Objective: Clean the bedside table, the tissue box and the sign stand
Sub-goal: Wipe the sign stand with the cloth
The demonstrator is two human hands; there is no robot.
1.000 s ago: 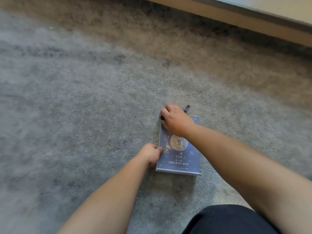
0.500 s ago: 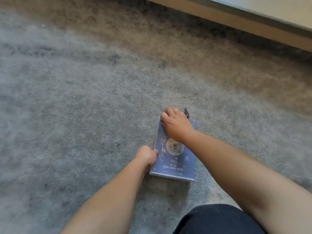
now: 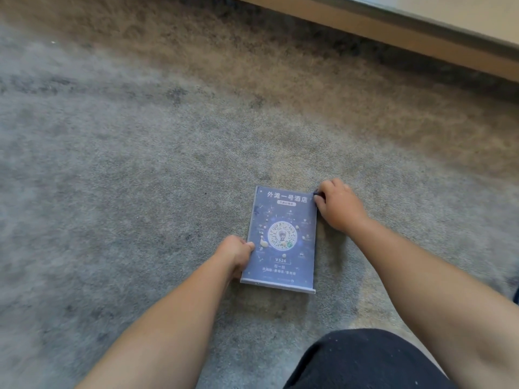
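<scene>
Lying flat on the grey carpet (image 3: 112,192), the sign stand (image 3: 280,240) faced up, its blue printed card with a round code in the middle fully in view and its pale base strip at the near edge. The left hand (image 3: 238,252) was curled against the stand's left edge near the lower half, thumb touching the face, pinning it in place rather than lifting it. The right hand (image 3: 337,209) sat at the upper right corner, fingers bunched closed around something small and dark (image 3: 317,196); too little of it showed to say whether it was a cloth or another wiping tool. A wooden ledge (image 3: 393,32) ran along the far side of the carpet. Neither the bedside table nor the tissue box was in view.

Judging from this, the person was wiping the stand's face, with the other two items not dealt with here.

The risks looked modest but real. Pressing hard at one corner could make the stand slide or twist, since only the left hand held it against the soft pile. The carpet itself could shed lint or grit onto the underside and edges, so a cleaned face might still go back dirty. A dry dark rag dragged over the clear cover might leave streaks or fine scratches across the code.
</scene>
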